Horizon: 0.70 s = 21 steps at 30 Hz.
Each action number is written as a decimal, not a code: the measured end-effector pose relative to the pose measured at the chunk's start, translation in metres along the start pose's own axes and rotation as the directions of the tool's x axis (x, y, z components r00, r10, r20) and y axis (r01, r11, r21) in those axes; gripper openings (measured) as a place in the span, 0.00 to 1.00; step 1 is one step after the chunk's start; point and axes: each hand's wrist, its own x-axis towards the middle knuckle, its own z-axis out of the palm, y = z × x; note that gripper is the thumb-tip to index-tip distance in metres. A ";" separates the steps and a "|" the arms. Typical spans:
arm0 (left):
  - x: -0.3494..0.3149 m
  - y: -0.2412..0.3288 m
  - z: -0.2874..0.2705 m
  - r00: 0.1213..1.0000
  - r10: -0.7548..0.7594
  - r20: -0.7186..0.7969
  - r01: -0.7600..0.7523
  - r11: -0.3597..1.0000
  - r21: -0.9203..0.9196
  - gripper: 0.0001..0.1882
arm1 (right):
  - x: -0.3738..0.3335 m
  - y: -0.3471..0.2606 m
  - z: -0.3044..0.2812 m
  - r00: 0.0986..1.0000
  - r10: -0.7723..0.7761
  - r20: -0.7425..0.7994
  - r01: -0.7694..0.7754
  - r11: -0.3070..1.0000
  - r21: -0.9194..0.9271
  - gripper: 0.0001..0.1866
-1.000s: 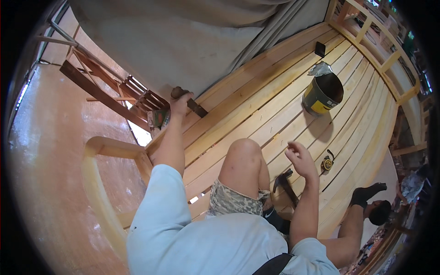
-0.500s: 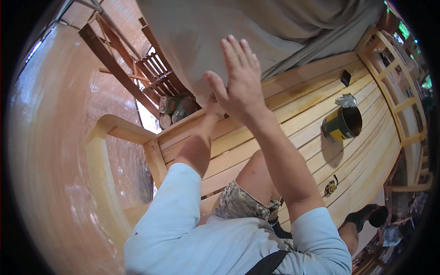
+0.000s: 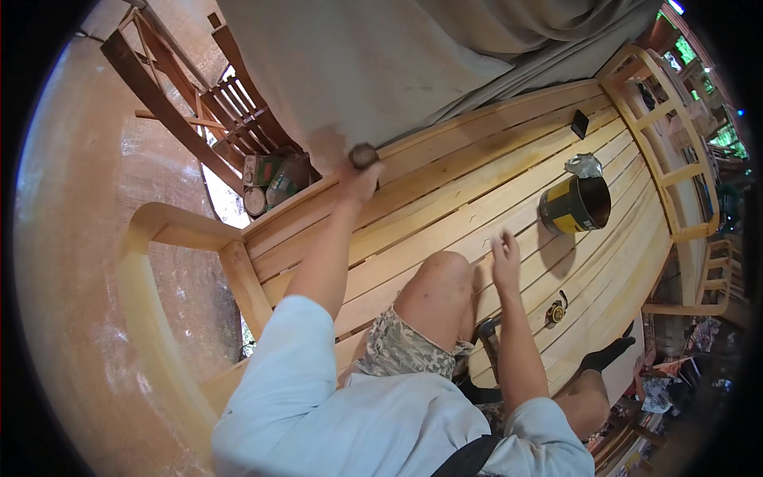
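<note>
My left hand reaches to the far edge of the slatted wooden bench. Its fingers are closed on a round brownish-grey object, whose kind I cannot make out. Over the slats to the right of my bent knee is my right hand. It seems to hold nothing; its fingers point away from me, slightly apart and a little blurred at the tips. A dark tool like a hammer rests between my thigh and right forearm. Farther right on the slats lies a small yellow-and-black tape measure.
A dark green and yellow bucket stands on the bench, a crumpled silvery bag at its rim. Beyond lies a flat black object. Grey cloth hangs along the far edge. Tins stand at the left, near the curved armrest.
My right hand has dropped from beside the left hand, down and right toward my knee. The round object in my left hand now shows. The whole view has shifted slightly.
</note>
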 end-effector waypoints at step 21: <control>-0.060 -0.114 0.001 0.968 0.124 0.216 -0.248 0.568 0.785 0.31 | -0.166 0.098 -0.057 0.997 0.031 0.067 0.031 0.650 -0.759 0.36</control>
